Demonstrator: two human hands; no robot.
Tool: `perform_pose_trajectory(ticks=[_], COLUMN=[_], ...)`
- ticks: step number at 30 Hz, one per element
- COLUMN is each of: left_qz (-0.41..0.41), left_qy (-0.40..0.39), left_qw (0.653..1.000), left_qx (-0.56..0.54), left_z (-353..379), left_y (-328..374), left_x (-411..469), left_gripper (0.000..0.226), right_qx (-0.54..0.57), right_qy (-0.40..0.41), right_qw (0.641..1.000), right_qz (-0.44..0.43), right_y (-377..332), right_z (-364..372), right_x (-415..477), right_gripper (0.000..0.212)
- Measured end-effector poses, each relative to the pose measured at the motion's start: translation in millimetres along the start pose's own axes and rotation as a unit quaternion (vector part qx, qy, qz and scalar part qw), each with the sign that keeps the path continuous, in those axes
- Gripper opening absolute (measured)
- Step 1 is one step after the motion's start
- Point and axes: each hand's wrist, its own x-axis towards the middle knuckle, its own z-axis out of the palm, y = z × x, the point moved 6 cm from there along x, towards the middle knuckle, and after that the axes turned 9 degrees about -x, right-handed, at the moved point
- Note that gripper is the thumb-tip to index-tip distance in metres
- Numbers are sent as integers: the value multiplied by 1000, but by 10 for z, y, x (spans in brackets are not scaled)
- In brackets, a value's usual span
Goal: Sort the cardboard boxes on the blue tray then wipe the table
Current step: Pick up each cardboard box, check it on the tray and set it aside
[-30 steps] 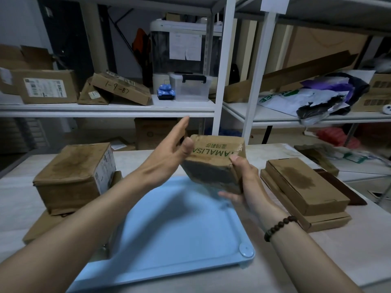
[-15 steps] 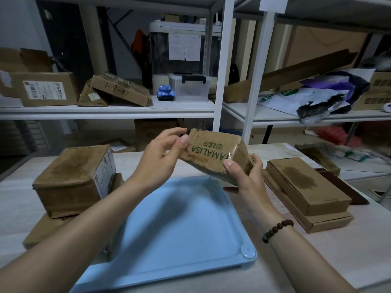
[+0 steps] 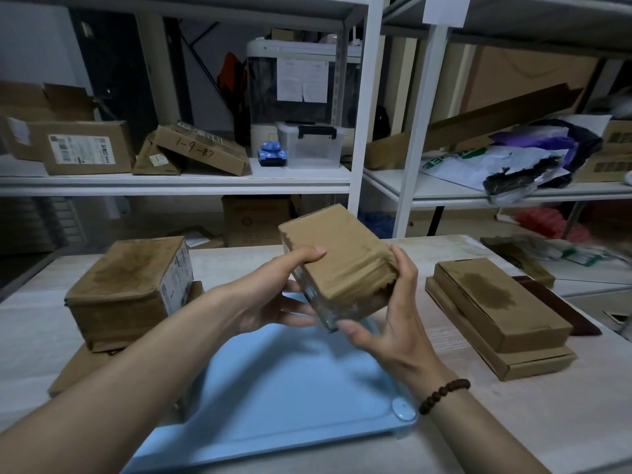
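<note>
Now both hands grip 1 cardboard box (image 3: 337, 265) (tilted) above the blue tray (image 3: 284, 388): left hand (image 3: 273, 299) curled round its left side, right hand (image 3: 393, 316) clasping its right end.

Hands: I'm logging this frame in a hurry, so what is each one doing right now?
Left hand: holding the small cardboard box, thumb on top.
Right hand: holding the same box at its near end.
</note>
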Motion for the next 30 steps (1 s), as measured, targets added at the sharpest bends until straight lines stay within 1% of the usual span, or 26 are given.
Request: perform_pose_trajectory(ticks=[1, 2, 4, 5, 7, 9, 11, 12, 14, 17, 19, 21, 22, 24, 26, 27, 28, 29, 30], left_qz=[11, 24, 46, 62, 99, 136, 174, 191, 214, 248, 282, 324, 336, 336, 336, 333, 318, 293, 256], left_qy=[2, 5, 13, 15, 17, 22, 3, -12, -37, -47, -49, -53, -58, -59, -36, -16, 8, 33, 51], left_qw=[1000, 999, 998, 998, 995, 990, 982, 976, 960, 926, 899, 860, 840, 817, 801, 803, 819, 846, 881], left_qx=[-7, -21, -30, -15, 23, 33, 73, 105, 178, 279, 333, 392, 421, 465, 494, 494, 477, 445, 394], left_z=[-31, -59, -132, -154, -164, -165, -149, -135, -106, -83, -56, -24, -11, -21, -18, -14, -39, -85, -142], left_y=[5, 19, 36, 47, 77, 107, 124, 125, 118, 116, 124, 125, 115, 93, 95, 104, 114, 110, 92], left_x=[27, 29, 39, 45, 25, 17, 22, 22, 22, -4, -48, -101, -125, -142, -161, -164, -164, -138, -110], left_gripper=[53, 61, 83, 87, 86, 98, 112, 116, 117, 112, 106, 100, 97, 97, 106, 111, 114, 111, 102], right_qx=[23, 38, 35, 27, 66, 163, 248, 264, 253, 225, 241, 269, 278, 295, 346, 380, 407, 426, 435], right_qy=[-13, -11, 23, 37, 28, -16, -60, -82, -120, -150, -168, -180, -193, -212, -195, -173, -147, -123, -104], right_qw=[999, 998, 994, 991, 975, 940, 897, 883, 866, 848, 830, 810, 806, 804, 797, 793, 792, 793, 797], right_qz=[24, 49, 98, 129, 210, 300, 361, 380, 414, 456, 475, 489, 487, 471, 454, 443, 430, 417, 405], right_y=[3, 20, 71, 83, 157, 245, 261, 247, 223, 263, 279, 292, 282, 244, 245, 246, 250, 251, 252], right_z=[4, -1, -55, -88, -96, -11, 76, 109, 135, 130, 137, 153, 162, 185, 216, 213, 210, 196, 192], right_x=[-5, -11, 6, 35, 96, 131, 138, 133, 112, 56, 15, -21, -31, -41, -33, -22, 3, 27, 44], right_gripper=[107, 96, 71, 66, 60, 56, 63, 67, 74, 90, 92, 84, 75, 52, 37, 35, 34, 34, 36])
